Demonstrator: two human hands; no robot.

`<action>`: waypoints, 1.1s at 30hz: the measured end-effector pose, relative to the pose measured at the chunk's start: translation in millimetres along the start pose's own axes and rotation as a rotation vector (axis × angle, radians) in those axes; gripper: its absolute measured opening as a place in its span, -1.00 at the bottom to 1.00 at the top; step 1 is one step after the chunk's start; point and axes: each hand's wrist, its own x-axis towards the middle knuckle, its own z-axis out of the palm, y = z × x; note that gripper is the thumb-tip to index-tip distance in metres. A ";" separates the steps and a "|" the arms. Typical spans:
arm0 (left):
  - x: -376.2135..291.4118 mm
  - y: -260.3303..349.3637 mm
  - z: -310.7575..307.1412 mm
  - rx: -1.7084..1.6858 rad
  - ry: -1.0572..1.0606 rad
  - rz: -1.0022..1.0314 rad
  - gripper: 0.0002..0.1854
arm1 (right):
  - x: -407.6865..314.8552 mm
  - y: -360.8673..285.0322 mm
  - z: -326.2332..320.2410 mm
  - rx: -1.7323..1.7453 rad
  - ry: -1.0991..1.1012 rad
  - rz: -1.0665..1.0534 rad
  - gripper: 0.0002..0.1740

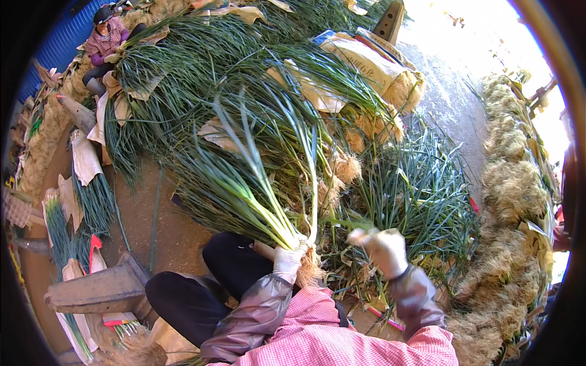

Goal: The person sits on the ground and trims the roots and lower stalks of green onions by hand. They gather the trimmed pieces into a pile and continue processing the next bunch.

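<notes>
My left hand (290, 261), in a pale glove, is closed round the white stems of several long green onions (274, 217) just above their tan roots. Their leaves point up and away from me. To the right, my right hand (382, 251), also gloved, is blurred, with a green leaf (350, 223) by its fingers; whether it grips the leaf is hard to tell. Beyond my knees lies a large pile of green onions (238, 160), with some root ends (346, 167) turned towards the right. Loose leaves and trimmings (412, 183) are heaped beyond my right hand.
A long row of stacked root ends (508, 228) runs down the right side. Wrapped onion bundles (87, 160) lie at left, near a grey stand-like object (96, 293). A sack (361, 59) with writing lies beyond the pile. Another person (105, 43) sits at upper left, handling onions.
</notes>
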 end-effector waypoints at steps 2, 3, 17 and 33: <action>1.0 -1.6 -0.1 0.011 -0.013 -0.081 -0.92 | -7.2 19.1 -0.1 -0.345 -0.226 0.223 -0.76; -1.1 -2.2 1.1 -0.012 -0.031 -0.052 -0.92 | -11.6 26.3 0.6 -0.572 -0.511 0.263 -0.64; -10.8 10.5 1.4 0.092 -0.001 -0.267 -0.84 | 51.1 -16.8 89.5 0.280 0.284 0.121 -0.82; -19.9 61.3 1.8 -0.518 -0.549 -0.175 -0.72 | 180.7 32.3 150.8 -0.088 0.251 0.148 -0.48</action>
